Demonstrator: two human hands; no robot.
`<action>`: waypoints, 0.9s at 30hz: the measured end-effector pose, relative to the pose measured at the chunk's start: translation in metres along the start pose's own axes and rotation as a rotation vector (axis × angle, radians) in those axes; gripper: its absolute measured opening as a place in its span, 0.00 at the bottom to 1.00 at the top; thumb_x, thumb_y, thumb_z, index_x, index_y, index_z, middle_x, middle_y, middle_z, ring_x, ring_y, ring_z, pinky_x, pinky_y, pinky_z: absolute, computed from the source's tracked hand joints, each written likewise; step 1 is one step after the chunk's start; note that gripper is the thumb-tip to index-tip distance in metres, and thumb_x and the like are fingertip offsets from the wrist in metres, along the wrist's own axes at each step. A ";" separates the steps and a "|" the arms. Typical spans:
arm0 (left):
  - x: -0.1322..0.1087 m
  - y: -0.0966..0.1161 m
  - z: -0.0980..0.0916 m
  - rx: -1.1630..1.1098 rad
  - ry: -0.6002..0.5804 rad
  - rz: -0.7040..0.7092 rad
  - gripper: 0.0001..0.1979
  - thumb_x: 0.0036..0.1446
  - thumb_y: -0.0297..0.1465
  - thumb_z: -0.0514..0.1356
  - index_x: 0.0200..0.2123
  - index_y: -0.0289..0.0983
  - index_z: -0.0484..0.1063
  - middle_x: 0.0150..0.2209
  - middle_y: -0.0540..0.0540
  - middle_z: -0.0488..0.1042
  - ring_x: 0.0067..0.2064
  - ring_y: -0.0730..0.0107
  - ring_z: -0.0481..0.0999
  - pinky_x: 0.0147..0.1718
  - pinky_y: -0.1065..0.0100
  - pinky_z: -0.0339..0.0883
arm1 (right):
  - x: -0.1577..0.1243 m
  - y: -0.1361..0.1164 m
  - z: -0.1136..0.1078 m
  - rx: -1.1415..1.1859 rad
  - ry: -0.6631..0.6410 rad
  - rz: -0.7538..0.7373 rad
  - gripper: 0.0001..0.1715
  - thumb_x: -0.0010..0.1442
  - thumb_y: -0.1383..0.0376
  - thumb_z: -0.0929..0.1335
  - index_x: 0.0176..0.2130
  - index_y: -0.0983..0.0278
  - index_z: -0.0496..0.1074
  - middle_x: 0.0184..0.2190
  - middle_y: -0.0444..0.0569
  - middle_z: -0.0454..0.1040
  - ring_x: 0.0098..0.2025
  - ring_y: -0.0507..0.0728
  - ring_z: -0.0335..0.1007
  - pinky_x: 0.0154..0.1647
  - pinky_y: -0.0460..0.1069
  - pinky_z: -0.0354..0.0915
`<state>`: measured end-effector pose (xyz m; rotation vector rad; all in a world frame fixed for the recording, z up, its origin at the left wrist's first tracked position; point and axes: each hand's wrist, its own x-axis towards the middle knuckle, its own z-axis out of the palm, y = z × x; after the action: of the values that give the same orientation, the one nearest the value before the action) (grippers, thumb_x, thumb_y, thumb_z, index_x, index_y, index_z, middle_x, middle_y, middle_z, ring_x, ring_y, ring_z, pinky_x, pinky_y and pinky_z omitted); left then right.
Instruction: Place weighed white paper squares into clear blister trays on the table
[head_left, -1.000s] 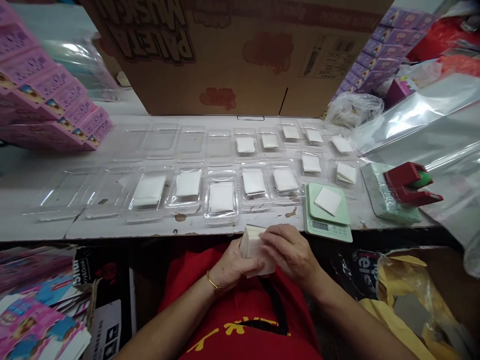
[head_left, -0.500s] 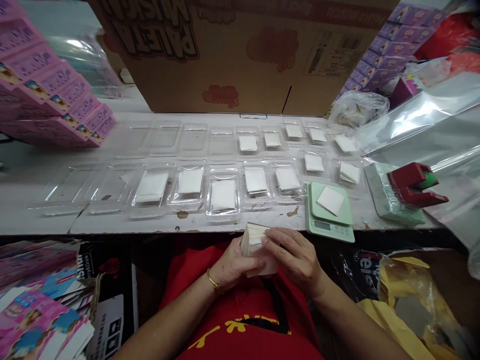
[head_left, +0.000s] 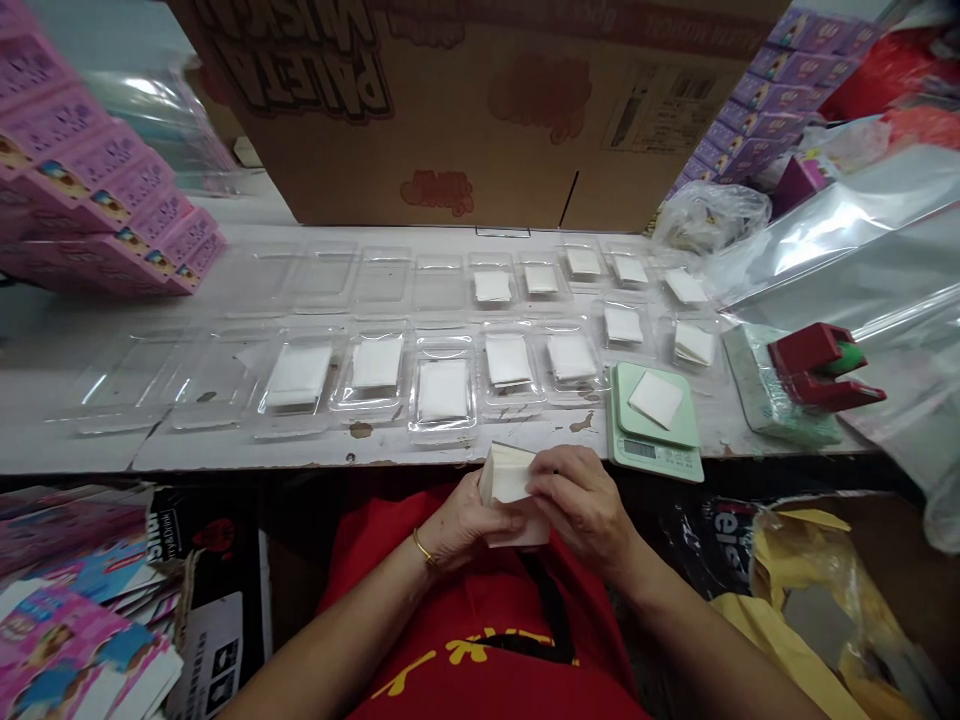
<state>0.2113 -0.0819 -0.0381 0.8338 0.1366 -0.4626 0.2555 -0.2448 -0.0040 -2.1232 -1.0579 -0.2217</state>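
Note:
My left hand (head_left: 465,520) grips a thick stack of white cards (head_left: 506,480) just below the table's front edge. My right hand (head_left: 581,505) lies over the stack, its fingers pinching at the top cards. Ahead on the white table (head_left: 225,455) lie two rows of clear plastic trays (head_left: 442,395). Most trays to the right hold a small white card pile, while those at the left, like the empty tray (head_left: 127,380), hold nothing. A green scale (head_left: 654,425) at the right carries one white card pile (head_left: 656,400).
A big cardboard box (head_left: 480,110) stands behind the trays. Pink boxes (head_left: 97,190) are stacked at the left, purple boxes (head_left: 765,90) at the back right. A red tape dispenser (head_left: 817,365) and clear plastic sheets (head_left: 862,250) lie at the right. Printed cards (head_left: 67,620) pile up at the lower left.
My hands stay on the card stack; my right fingers have shifted slightly across its top. The view has wobbled a little.

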 end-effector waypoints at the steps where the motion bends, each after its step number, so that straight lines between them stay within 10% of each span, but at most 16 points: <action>1: 0.000 -0.001 -0.001 -0.027 -0.032 -0.031 0.25 0.38 0.20 0.63 0.44 0.33 0.67 0.36 0.44 0.72 0.37 0.64 0.70 0.36 0.65 0.65 | -0.001 0.000 -0.001 0.011 -0.004 -0.002 0.07 0.56 0.72 0.62 0.34 0.63 0.68 0.36 0.50 0.70 0.40 0.56 0.64 0.43 0.53 0.61; 7: 0.005 -0.008 -0.014 -0.073 -0.092 -0.150 0.21 0.45 0.23 0.60 0.46 0.32 0.65 0.37 0.40 0.71 0.34 0.61 0.72 0.30 0.59 0.69 | -0.008 0.027 -0.041 0.177 0.019 0.270 0.05 0.57 0.70 0.62 0.33 0.63 0.67 0.30 0.47 0.71 0.33 0.52 0.66 0.34 0.47 0.63; 13: 0.010 -0.012 -0.023 -0.057 -0.064 -0.200 0.20 0.47 0.22 0.58 0.47 0.32 0.65 0.45 0.35 0.70 0.40 0.55 0.72 0.34 0.56 0.70 | -0.016 0.132 -0.106 0.286 0.175 0.700 0.13 0.49 0.57 0.68 0.28 0.65 0.67 0.22 0.43 0.68 0.24 0.49 0.61 0.24 0.45 0.60; 19: 0.009 -0.010 -0.022 -0.050 -0.019 -0.225 0.21 0.48 0.22 0.58 0.48 0.33 0.64 0.45 0.34 0.71 0.41 0.54 0.72 0.34 0.56 0.70 | -0.014 0.209 -0.122 -0.050 0.140 0.723 0.13 0.47 0.56 0.67 0.26 0.64 0.69 0.23 0.45 0.69 0.25 0.52 0.62 0.27 0.48 0.61; 27: 0.009 -0.013 -0.021 -0.036 0.045 -0.255 0.20 0.49 0.22 0.58 0.48 0.35 0.65 0.47 0.36 0.71 0.40 0.56 0.73 0.35 0.54 0.69 | -0.032 0.207 -0.137 -0.391 0.213 0.624 0.15 0.51 0.59 0.66 0.38 0.64 0.72 0.37 0.51 0.72 0.38 0.57 0.67 0.41 0.52 0.62</action>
<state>0.2147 -0.0770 -0.0633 0.7952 0.2944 -0.6785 0.4114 -0.4375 -0.0332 -2.5934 -0.2053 -0.3589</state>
